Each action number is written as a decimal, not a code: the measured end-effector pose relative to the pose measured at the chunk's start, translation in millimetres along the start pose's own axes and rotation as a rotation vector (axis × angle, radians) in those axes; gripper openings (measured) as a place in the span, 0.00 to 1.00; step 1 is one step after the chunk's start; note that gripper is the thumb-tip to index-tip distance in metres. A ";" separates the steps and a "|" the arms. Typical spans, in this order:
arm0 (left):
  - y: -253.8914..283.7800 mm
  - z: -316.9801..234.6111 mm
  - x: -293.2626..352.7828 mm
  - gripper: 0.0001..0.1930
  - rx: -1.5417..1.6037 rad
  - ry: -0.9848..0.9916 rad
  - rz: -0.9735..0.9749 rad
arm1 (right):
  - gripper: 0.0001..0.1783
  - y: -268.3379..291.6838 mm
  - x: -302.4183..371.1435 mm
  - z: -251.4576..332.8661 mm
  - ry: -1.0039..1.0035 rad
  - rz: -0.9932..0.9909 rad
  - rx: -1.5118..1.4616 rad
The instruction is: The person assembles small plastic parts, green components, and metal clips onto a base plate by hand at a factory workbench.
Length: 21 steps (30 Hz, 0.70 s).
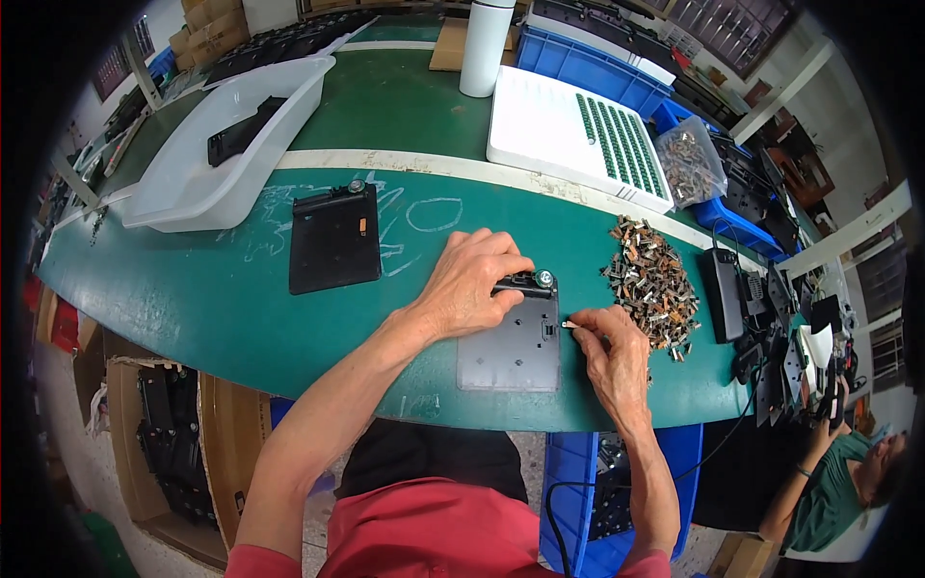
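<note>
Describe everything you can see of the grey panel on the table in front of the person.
The grey panel is flat, roughly rectangular and glossy, plastic-looking, with small dark marks across its face. A black bar runs along its far edge, with a round, shiny metallic part at the far right corner. A small dark fitting sits near the right edge. It lies on the green table; the left hand grips its far end.

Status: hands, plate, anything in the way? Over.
Left hand gripping dark plate at far end. Right hand pinching small part, just right of plate. Nothing visible between the two.
</note>
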<state>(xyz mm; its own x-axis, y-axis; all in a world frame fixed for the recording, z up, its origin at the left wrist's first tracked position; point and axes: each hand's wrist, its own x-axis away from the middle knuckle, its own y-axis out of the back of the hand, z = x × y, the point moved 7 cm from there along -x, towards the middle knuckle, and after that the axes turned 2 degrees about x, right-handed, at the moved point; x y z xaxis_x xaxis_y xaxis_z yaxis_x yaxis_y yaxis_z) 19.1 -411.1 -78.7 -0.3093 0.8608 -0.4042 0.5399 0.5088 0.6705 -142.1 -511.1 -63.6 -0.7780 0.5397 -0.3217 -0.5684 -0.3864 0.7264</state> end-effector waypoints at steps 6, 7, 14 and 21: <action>-1.1 -0.3 -1.1 0.16 0.003 -0.003 0.000 | 0.07 4.4 -5.1 9.9 0.019 0.080 -0.017; -1.0 -0.6 -0.9 0.16 0.004 -0.002 0.000 | 0.07 2.1 -6.5 12.4 0.001 0.126 -0.084; -0.8 0.6 0.0 0.16 -0.009 0.001 0.007 | 0.11 -8.4 -11.9 13.9 -0.059 0.235 -0.259; -2.5 0.7 -0.4 0.16 -0.009 -0.002 0.011 | 0.12 -13.0 -10.6 14.6 -0.033 0.240 -0.148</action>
<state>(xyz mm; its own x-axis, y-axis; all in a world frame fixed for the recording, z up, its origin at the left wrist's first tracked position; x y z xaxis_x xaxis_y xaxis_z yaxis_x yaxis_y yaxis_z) 18.4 -412.7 -80.7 -0.3017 0.8663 -0.3981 0.5363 0.4995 0.6804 -122.5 -500.9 -60.8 -0.8875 0.4422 -0.1297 -0.4036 -0.6101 0.6818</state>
